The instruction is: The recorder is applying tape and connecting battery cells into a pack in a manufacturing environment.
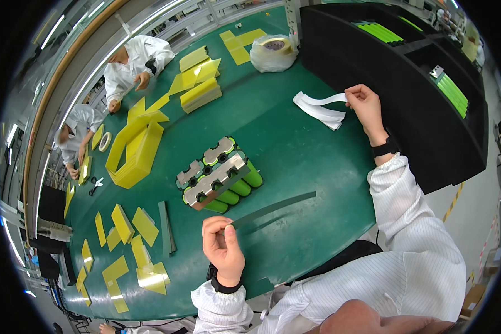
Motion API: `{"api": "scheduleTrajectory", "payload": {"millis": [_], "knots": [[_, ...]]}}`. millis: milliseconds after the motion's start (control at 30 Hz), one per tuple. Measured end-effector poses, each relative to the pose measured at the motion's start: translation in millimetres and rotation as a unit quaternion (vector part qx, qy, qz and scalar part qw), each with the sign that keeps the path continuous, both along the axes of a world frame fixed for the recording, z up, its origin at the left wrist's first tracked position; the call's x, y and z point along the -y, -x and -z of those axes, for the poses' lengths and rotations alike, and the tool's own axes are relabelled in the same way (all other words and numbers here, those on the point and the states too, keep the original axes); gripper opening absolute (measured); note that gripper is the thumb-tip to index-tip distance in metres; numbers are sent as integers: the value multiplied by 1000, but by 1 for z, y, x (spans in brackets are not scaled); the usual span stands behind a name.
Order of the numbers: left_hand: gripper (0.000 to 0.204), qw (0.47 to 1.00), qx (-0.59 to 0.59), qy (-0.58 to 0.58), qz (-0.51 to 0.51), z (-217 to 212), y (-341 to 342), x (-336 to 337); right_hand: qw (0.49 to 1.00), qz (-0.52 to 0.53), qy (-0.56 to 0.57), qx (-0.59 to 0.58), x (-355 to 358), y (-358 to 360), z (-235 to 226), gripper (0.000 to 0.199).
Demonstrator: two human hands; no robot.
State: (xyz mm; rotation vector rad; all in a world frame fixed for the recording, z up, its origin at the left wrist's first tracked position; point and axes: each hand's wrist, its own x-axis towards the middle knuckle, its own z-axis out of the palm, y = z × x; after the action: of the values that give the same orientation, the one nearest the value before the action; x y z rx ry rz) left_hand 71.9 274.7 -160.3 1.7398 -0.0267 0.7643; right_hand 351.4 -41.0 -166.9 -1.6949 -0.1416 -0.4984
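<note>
My left hand (pixel 222 247) pinches one end of a thin dark green strip (pixel 281 204), which stretches right above the table. At the far right my right hand (pixel 364 108) has its fingers closed on the end of a white strip (pixel 331 100). That strip bends up from a small stack of white strips (pixel 322 116) on the table. Just beyond my left hand stands a battery pack (pixel 217 175) of bright green cylindrical cells, with black holders and metal plates on top. More dark green strips (pixel 166 231) lie left of the pack.
Yellow sheets (pixel 145 225) and a folded yellow stack (pixel 136 156) cover the table's left side. Scissors (pixel 96 185) lie there too. A bagged tape roll (pixel 274 53) sits at the back. A black rack (pixel 395 72) with green cells borders the right. Two people work at far left.
</note>
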Motion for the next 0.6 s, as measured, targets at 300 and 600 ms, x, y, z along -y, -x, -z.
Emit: {"api": "scheduleTrajectory", "payload": {"millis": [300,600], "knots": [[3,1000,-4,-15,-8,2,-1,0,998,1,70,-5,0,-4,7,11],[4,1000,-14,2,1,3,1,-1,909,23,413,-48,-9,9,6,42]]}}
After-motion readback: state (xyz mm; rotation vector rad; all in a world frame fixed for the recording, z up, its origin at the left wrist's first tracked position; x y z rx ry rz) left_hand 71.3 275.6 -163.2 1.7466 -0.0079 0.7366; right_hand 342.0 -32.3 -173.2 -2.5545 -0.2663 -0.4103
